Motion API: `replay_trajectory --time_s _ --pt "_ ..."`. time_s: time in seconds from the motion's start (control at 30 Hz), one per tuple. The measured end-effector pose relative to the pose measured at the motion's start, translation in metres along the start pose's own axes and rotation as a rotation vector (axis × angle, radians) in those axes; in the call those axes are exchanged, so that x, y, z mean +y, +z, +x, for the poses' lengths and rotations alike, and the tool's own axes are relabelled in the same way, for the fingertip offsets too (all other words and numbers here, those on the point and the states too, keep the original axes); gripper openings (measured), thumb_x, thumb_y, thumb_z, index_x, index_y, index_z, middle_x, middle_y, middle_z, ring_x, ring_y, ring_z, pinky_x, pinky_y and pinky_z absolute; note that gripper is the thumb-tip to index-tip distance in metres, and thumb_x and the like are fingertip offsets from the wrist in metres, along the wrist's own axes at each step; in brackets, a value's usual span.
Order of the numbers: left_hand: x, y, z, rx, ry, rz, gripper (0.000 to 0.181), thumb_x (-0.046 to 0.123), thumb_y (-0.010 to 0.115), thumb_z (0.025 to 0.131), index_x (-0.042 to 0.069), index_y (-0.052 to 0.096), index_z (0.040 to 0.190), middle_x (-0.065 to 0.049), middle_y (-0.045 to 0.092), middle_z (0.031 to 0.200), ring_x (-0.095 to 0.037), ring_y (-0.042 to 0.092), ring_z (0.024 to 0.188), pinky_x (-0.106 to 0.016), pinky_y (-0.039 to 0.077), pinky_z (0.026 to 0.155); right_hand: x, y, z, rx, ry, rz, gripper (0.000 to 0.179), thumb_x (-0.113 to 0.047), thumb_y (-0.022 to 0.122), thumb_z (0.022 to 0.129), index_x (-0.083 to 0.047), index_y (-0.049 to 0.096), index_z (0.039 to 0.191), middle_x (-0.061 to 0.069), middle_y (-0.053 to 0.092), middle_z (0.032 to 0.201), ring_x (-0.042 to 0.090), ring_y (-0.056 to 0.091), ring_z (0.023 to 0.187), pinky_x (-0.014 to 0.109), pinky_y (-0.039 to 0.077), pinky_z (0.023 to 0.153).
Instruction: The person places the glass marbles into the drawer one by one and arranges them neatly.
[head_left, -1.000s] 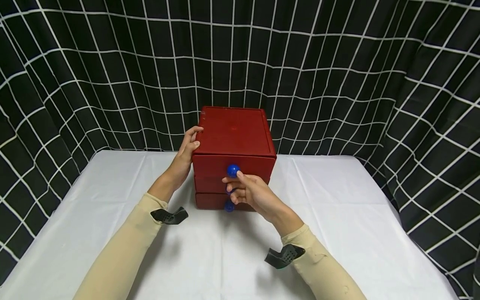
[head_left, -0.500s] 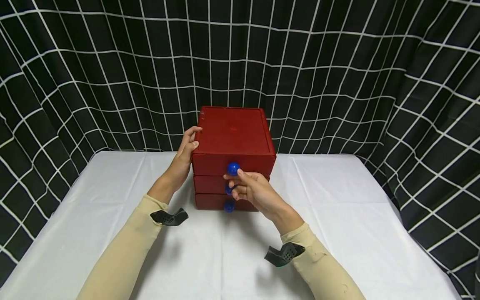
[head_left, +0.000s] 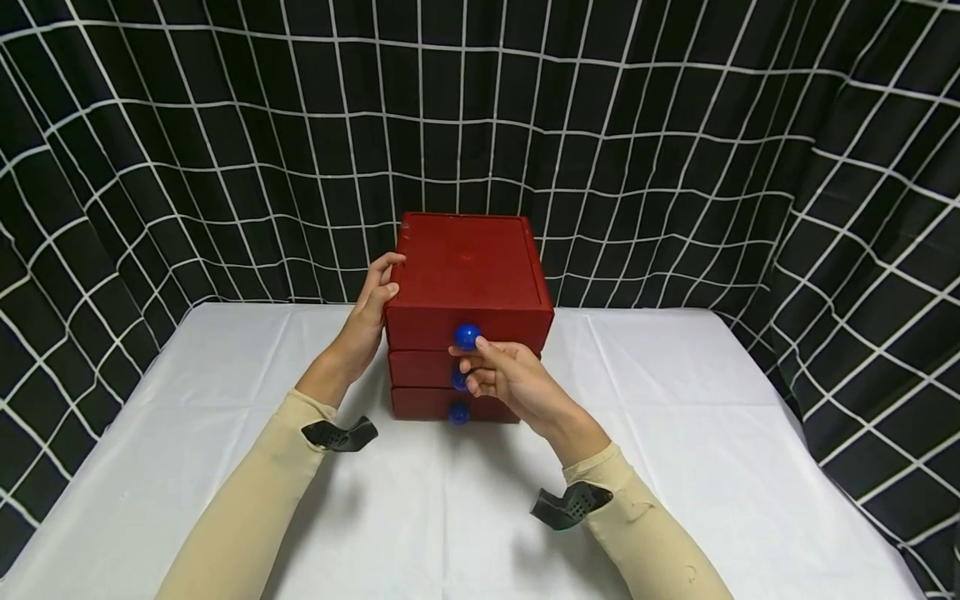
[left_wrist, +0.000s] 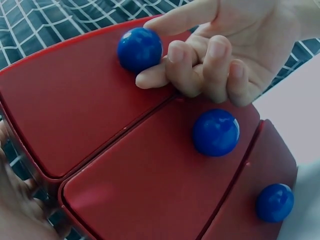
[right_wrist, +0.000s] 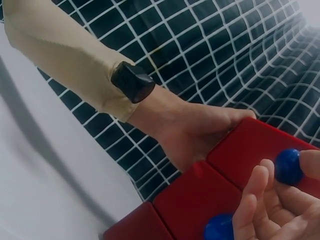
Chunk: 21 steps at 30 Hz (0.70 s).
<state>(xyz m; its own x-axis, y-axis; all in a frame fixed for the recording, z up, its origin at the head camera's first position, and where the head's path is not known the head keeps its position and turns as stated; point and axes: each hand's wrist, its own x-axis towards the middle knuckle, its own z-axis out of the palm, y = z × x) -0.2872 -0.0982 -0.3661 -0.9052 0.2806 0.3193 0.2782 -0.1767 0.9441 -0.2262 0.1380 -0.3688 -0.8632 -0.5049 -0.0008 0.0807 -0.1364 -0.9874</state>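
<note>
A red drawer box (head_left: 467,258) with three drawers stands at the back middle of the white table, each front bearing a round blue knob. My right hand (head_left: 517,383) pinches the top knob (left_wrist: 140,50) between thumb and index finger, its other fingers loosely curled below. Behind those fingers, in the head view, the middle knob (left_wrist: 216,132) is partly hidden. The bottom knob (head_left: 459,413) shows under the hand. All the drawer fronts sit flush in the box. My left hand (head_left: 367,312) lies along the box's left side, fingertips at its top edge.
A white cloth (head_left: 675,417) covers the table. Black curtains (head_left: 637,150) with a white grid hang behind it and at both sides. Each forearm wears a beige sleeve and a black wrist device (head_left: 341,435).
The top drawer, slightly out one second ago, has slid back in, the right hand moving with its knob. The left hand keeps its place on the box's side.
</note>
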Motion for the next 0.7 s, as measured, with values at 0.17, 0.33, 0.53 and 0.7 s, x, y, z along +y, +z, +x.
replay_trajectory --time_s 0.17,0.33,0.53,0.7 --pt "-0.0009 -0.0002 -0.0005 -0.001 0.001 -0.003 0.041 0.027 0.032 0.096 0.033 0.032 0.136 -0.004 0.026 0.16 -0.017 0.036 0.131 -0.042 0.027 0.109 0.0011 0.0017 -0.0002 0.008 -0.009 0.023 0.055 -0.029 0.041 0.109 0.019 0.047 0.135 -0.005 0.065 0.085 0.007 0.057 0.068 0.021 0.051 0.072" --pt "-0.0006 0.0001 -0.0002 -0.002 -0.005 -0.007 0.039 0.027 0.032 0.096 0.036 0.033 0.134 -0.002 0.028 0.159 -0.017 0.036 0.133 -0.043 0.025 0.11 0.003 0.0037 0.0002 0.016 -0.024 0.029 0.055 -0.031 0.04 0.109 0.017 0.048 0.135 -0.005 0.063 0.083 0.007 0.056 0.068 0.021 0.051 0.071" --pt "0.0009 0.0005 -0.0004 -0.007 0.013 -0.023 0.039 0.026 0.032 0.096 0.033 0.033 0.134 0.0 0.032 0.155 -0.015 0.038 0.131 -0.04 0.027 0.109 0.0056 0.0044 0.0002 0.041 -0.035 0.006 0.055 -0.034 0.04 0.109 0.014 0.051 0.134 -0.005 0.063 0.083 0.006 0.056 0.067 0.021 0.051 0.071" --pt "0.0012 0.0 -0.0013 -0.011 0.004 -0.007 0.041 0.026 0.031 0.095 0.032 0.032 0.135 -0.001 0.028 0.158 -0.016 0.036 0.133 -0.041 0.025 0.11 0.0054 0.0062 -0.0013 0.055 -0.027 -0.011 0.056 -0.035 0.041 0.108 0.013 0.052 0.134 -0.005 0.062 0.083 0.006 0.056 0.067 0.021 0.05 0.07"
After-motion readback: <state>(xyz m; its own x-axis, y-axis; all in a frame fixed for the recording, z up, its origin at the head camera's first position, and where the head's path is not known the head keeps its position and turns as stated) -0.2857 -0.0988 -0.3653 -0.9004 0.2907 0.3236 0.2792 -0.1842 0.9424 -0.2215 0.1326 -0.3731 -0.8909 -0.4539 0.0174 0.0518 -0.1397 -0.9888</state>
